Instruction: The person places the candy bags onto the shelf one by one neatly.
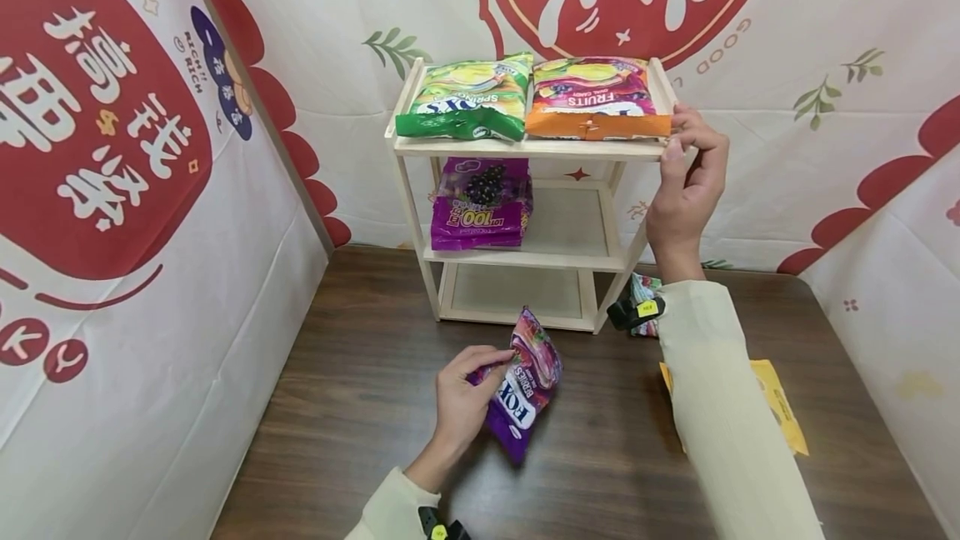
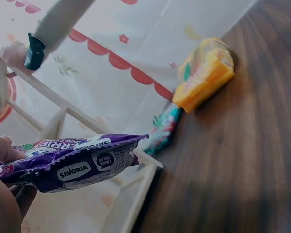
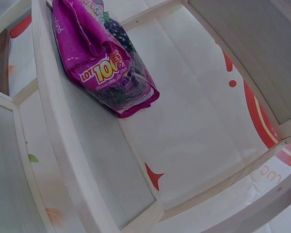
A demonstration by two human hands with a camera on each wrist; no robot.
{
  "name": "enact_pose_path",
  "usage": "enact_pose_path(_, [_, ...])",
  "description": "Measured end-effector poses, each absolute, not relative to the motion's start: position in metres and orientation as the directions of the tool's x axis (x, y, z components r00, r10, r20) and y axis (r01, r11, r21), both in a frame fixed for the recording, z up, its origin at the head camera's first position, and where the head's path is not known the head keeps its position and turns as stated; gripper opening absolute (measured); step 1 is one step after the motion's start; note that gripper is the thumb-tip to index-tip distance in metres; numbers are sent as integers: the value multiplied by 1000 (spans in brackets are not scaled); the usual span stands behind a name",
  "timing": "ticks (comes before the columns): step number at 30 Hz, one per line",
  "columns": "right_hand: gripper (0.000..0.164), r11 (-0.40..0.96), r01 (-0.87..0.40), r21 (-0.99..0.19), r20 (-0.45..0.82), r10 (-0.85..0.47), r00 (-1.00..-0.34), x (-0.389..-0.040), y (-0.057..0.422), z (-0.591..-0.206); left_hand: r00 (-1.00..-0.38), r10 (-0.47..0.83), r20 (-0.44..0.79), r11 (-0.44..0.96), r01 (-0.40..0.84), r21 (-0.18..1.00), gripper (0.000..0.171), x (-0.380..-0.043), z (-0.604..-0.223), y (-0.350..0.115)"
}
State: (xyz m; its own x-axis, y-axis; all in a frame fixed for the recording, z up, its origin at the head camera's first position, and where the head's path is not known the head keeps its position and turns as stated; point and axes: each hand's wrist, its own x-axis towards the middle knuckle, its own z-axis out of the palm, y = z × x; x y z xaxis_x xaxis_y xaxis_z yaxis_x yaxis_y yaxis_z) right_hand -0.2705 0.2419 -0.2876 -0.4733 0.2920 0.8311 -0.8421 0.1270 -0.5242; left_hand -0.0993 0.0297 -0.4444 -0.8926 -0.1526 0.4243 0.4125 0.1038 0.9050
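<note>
The purple Fox's Berries candy bag (image 1: 522, 386) is in the left hand (image 1: 467, 397), in front of the three-tier wooden shelf (image 1: 562, 259), tilted and well below the shelf's top tier. The left thumb and fingers are pinched together on one edge of the bag, leaving most of its printed face showing. I cannot tell whether its lower end touches the bench (image 1: 360, 373).

The right hand (image 1: 690, 186) grips the right end of the shelf's top tier, its fingers curled round the side beside the front corner and the thumb near the front edge.

On the shelf's top tier, a green Spring candy bag (image 1: 472, 94) lies at the left and an orange-edged Fruits candy bag (image 1: 598, 94) at the right, side by side. A purple Lot 100 candy bag (image 1: 480, 202) sits at the left of the shelf's middle tier.

On the bench, just right of the shelf, is a green-and-red packet (image 1: 647, 298), partly hidden by the right wrist. A yellow packet (image 1: 780, 407) lies farther forward and right of the shelf, partly under the line of the right sleeve (image 1: 727, 407).
</note>
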Motion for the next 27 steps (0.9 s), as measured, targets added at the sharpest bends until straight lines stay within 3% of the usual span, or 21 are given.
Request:
enact_pose_path(12, [13, 122, -843, -523, 831, 290, -474, -270, 243, -287, -875, -119, 470, 1, 473, 881, 18, -116, -410, 40])
enact_pose_path(27, [14, 122, -848, -517, 835, 289, -468, -271, 243, -288, -837, -151, 525, -32, 535, 844, 13, -134, -366, 47])
